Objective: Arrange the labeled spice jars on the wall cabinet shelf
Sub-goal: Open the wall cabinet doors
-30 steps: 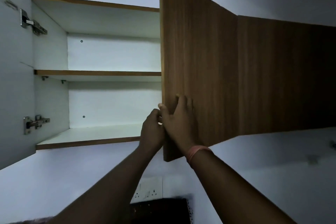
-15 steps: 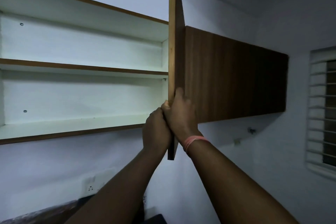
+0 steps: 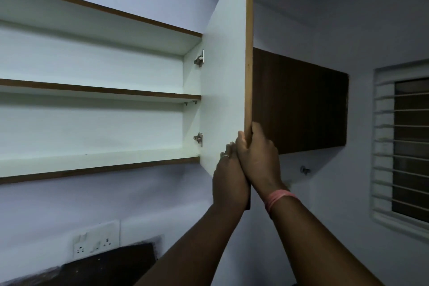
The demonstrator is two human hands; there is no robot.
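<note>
**Both hands on the open cabinet door**

While I looked up at the wall cabinet (image 3: pixel 92 123), both my arms were raised to the lower end of its door (image 3: pixel 225 76). My right hand (image 3: pixel 256 158) was wrapped over the door's wooden front edge, thumb on the white inner face, fingers curled round to the brown outer side, gripping it firmly. My left hand (image 3: pixel 228 176) sat just beside and partly behind the right one, pressed against the white inner face near the bottom corner; a ring (image 3: pixel 224 156) showed on one finger, and its fingers looked curled against the panel, though I could not tell how far they closed round the edge. A pink band (image 3: pixel 277 198) circled my right wrist.

That door stood swung wide, edge-on to me, hanging on two metal hinges (image 3: pixel 199 60) at the cabinet's right wall. Inside, the middle shelf (image 3: pixel 99 90) and the bottom shelf (image 3: pixel 97 160) ran white and bare, with brown front trim. No spice jars could be seen anywhere in view, so I could not say where they were.

Right of the door, the neighbouring cabinet front (image 3: pixel 299 104) stayed dark brown and closed. Further right was a barred window (image 3: pixel 401 146). Below the cabinet, a white socket plate (image 3: pixel 96 239) sat on the wall above a dark slab (image 3: pixel 111 262).
</note>
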